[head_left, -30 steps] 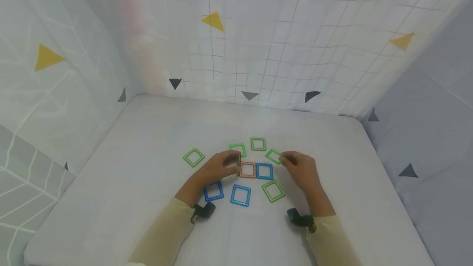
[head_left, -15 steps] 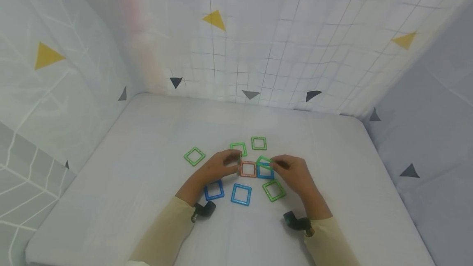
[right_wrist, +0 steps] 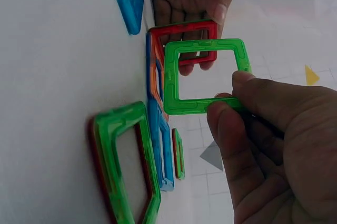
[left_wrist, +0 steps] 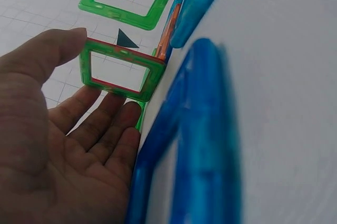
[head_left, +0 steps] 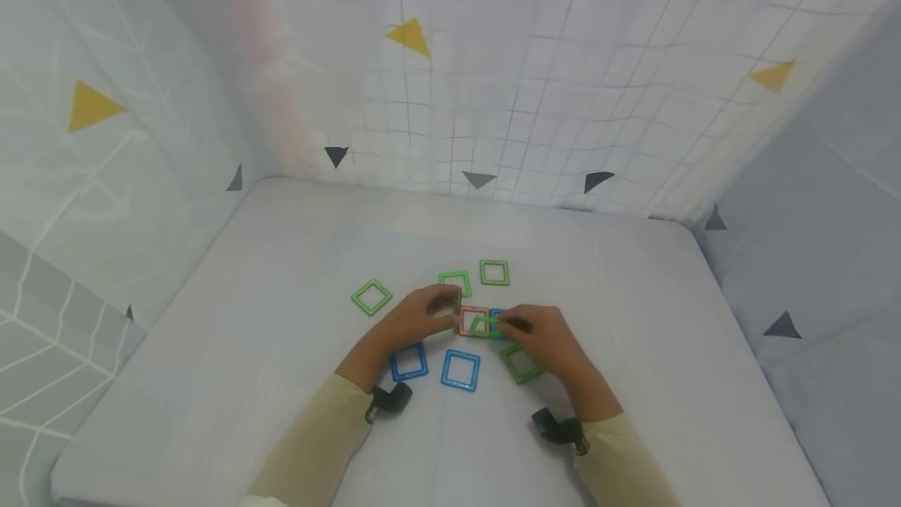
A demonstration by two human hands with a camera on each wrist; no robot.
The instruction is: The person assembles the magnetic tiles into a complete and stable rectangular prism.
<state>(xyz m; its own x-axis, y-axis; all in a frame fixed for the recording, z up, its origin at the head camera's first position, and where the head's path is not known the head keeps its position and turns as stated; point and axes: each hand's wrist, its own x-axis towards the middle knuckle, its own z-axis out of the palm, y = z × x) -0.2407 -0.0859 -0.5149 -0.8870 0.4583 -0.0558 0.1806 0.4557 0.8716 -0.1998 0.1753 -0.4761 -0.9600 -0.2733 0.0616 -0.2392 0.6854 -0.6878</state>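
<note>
The head view looks forward and down from high and well back, over the left hand (head_left: 411, 319), the right hand (head_left: 543, 335), the white tabletop (head_left: 281, 296) and the patterned backdrop (head_left: 457, 84); the left wrist camera (head_left: 392, 400) and right wrist camera (head_left: 558, 426) show in it. The left wrist view is low and close, facing its hand's palm, tabletop up its right side. The right wrist view is equally near, tabletop along its left. Both share the green-and-red square frame (left_wrist: 124, 52) and green square frame (right_wrist: 171, 77), seen from opposite sides.

pale tabletop (head_left: 296, 257) | gridded back wall (head_left: 507, 77), yellow triangles (head_left: 413, 38) | white-lined left wall (head_left: 70, 194)
</note>
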